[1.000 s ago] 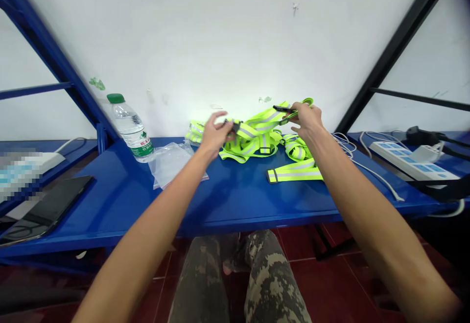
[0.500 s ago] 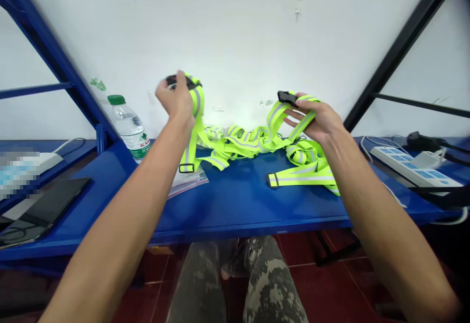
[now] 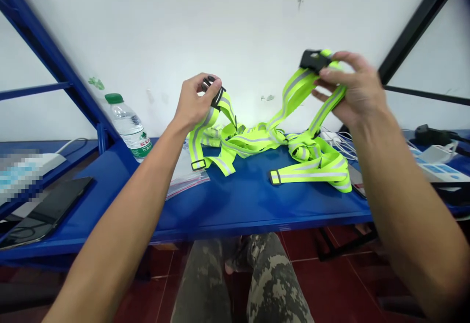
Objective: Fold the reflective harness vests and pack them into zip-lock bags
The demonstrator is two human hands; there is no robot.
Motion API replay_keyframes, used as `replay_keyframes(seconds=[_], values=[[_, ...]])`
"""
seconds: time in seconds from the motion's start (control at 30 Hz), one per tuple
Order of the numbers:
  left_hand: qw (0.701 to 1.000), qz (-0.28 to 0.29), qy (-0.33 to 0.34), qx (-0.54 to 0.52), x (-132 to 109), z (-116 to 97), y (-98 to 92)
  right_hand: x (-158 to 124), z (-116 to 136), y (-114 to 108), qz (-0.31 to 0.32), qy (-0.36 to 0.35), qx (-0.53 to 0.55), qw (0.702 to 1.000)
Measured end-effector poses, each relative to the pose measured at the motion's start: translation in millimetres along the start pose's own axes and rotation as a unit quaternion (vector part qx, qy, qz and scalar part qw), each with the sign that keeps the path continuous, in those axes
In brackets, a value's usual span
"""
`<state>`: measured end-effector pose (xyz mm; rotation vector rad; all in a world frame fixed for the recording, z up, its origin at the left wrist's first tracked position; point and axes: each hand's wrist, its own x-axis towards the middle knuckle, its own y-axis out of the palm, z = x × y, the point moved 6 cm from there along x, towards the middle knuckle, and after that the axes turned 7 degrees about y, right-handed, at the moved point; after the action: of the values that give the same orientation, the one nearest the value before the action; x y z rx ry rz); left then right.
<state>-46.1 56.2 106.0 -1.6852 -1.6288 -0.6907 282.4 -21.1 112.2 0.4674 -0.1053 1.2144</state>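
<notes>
The left hand [image 3: 196, 100] and right hand [image 3: 352, 88] are both raised over the far edge of a blue steel shelf [image 3: 235, 210], lifting two arms of a fluorescent yellow-green reflective harness [image 3: 253, 139] with grey stripes; its middle lies bunched on the shelf between them. Left hand: thumb and fingers pinch a small black buckle [image 3: 212, 90] at the strap's top. Right hand: fingers curl over two straps just below a larger black buckle [image 3: 314, 60], which touches them. Two strap ends with black slide adjusters [image 3: 198, 165] rest on the shelf.

Left of the harness: a plastic water bottle [image 3: 128, 127] with green cap, upright; label writing too small to read. A clear zip bag [image 3: 187, 178] lies partly under the straps. Far left — a black tablet [image 3: 46, 213]. Far right — white cables [image 3: 341, 142] and a power strip [image 3: 440, 171]. Camouflage trousers [image 3: 271, 284] show below the shelf.
</notes>
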Motion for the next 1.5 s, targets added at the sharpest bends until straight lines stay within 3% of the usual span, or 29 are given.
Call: replay_keyframes(seconds=[0.1,0.2,0.37,0.43,0.53,0.63,0.73,0.87,0.97,1.07,1.2,1.33,1.4,1.5], values=[[1.0,0.017,-0.017,0.01,-9.9,10.4,11.8,-12.7,-47.6,21.4,0.075,0.062,-0.003,0.995],[0.997,0.033,-0.058,0.033,-25.8,34.9,21.9,-26.8,-97.0,44.4,0.129,0.121,-0.007,0.984],[0.976,-0.095,-0.161,0.108,-57.6,73.9,22.8,-39.3,-148.0,76.9,0.171,0.18,0.018,0.969],[0.972,-0.11,-0.181,0.104,-66.1,79.2,27.4,-39.8,-160.9,82.2,0.162,0.192,0.013,0.968],[0.97,-0.068,-0.233,-0.006,-71.8,83.7,36.6,-39.1,-174.0,82.4,0.147,0.203,0.018,0.968],[0.939,-0.007,-0.288,-0.187,-76.7,83.5,45.0,-39.7,-180.3,79.7,0.141,0.21,0.032,0.967],[0.92,0.074,-0.265,-0.277,-82.3,74.8,53.0,-42.2,-183.5,79.0,0.146,0.207,0.023,0.967],[0.931,0.161,-0.238,-0.223,-93.8,69.2,62.4,-44.6,-186.0,77.6,0.157,0.169,-0.024,0.973],[0.945,0.207,-0.221,-0.126,-96.9,68.7,65.1,-44.2,-177.6,76.6,0.166,0.046,-0.132,0.976],[0.958,0.227,-0.175,0.011,-94.2,68.1,61.1,-46.7,-166.0,78.5,0.152,-0.089,-0.266,0.948],[0.968,0.161,-0.061,0.18,-86.9,58.8,44.8,-47.7,-159.7,74.1,0.1,-0.121,-0.344,0.926],[0.975,0.057,0.003,0.214,-83.1,51.1,26.5,-45.5,-154.8,63.5,0.059,-0.122,-0.363,0.922],[0.984,-0.026,-0.014,0.177,-80.0,55.9,13.1,-42.6,-153.3,57.9,0.049,-0.13,-0.362,0.922],[0.982,-0.155,-0.095,0.058,-76.7,77.4,-8.3,-35.6,-152.5,48.3,0.028,-0.144,-0.35,0.925]])
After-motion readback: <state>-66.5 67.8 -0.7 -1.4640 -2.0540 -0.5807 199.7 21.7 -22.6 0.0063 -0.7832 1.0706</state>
